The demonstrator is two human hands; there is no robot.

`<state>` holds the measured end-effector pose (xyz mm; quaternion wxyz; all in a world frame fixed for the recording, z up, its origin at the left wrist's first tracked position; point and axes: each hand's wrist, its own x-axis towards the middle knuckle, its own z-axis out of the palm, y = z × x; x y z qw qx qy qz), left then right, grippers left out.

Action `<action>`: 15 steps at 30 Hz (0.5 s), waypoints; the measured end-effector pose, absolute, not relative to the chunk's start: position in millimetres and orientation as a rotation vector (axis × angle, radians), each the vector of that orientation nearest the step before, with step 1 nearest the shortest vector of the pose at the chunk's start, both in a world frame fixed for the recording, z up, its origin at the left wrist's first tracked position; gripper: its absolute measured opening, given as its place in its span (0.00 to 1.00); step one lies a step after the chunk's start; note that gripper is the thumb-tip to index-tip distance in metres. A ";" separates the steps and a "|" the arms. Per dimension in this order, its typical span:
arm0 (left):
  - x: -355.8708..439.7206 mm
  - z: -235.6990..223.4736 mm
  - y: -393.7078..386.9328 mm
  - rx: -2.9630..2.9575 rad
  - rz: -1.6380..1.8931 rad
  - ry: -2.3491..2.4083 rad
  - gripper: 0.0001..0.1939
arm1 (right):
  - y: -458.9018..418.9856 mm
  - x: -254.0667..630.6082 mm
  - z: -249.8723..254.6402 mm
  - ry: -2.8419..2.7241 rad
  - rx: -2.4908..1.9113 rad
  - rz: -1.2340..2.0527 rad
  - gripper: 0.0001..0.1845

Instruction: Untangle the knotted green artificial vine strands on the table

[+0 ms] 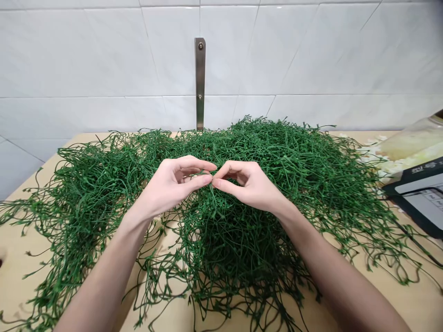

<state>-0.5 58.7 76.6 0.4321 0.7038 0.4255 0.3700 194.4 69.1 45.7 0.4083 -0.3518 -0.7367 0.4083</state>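
A big tangled heap of thin green artificial plant stems (284,157) spreads over the wooden table. Above its middle, my left hand (182,177) and my right hand (240,182) meet at the fingertips. Thumb and forefinger of each hand are pinched together on a thin green stem (212,189), part of which dangles below the fingers. The rest of that stem blends into the heap, so its full length cannot be made out. The other fingers of both hands are curled and partly hidden.
Pale wooden tabletop (166,258) shows between the stems. Behind it is a white tiled wall (104,55) with an upright metal bracket (200,83). At the right lie a black-edged device (418,198) with a cable, small white blossoms (372,152) and a clear container (408,138).
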 end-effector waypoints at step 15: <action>2.9 72.0 62.0 1.835 0.911 1.206 0.14 | 68.5 192.0 44.7 -1.794 -0.885 1.077 0.04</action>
